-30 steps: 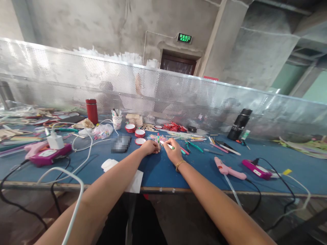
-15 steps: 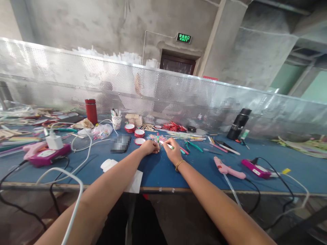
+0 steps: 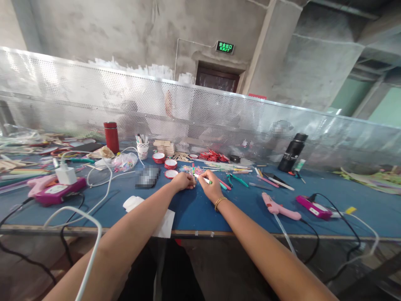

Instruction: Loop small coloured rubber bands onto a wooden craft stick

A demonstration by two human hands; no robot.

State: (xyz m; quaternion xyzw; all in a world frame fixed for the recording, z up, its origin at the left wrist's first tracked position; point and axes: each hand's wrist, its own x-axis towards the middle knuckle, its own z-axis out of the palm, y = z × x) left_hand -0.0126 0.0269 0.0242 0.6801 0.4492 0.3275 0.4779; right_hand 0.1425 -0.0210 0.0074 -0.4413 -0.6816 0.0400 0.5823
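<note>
My left hand rests on the blue table, its fingers pinched round a thin coloured stick that stands upright. My right hand sits just to the right of it, closed on a white and green marker pen whose tip points left toward the stick. A gold bracelet circles my right wrist. A small heap of coloured bits lies just behind the two hands.
A pink glue gun and a magenta box with cables lie at the right. White paper lies under my left forearm. Red-rimmed tape rolls, a white cup, a red flask and a black flask stand before a perforated metal screen.
The two hands have stayed in place. The marker in my right hand has edged slightly left, closer to the stick. The view has shifted a little.
</note>
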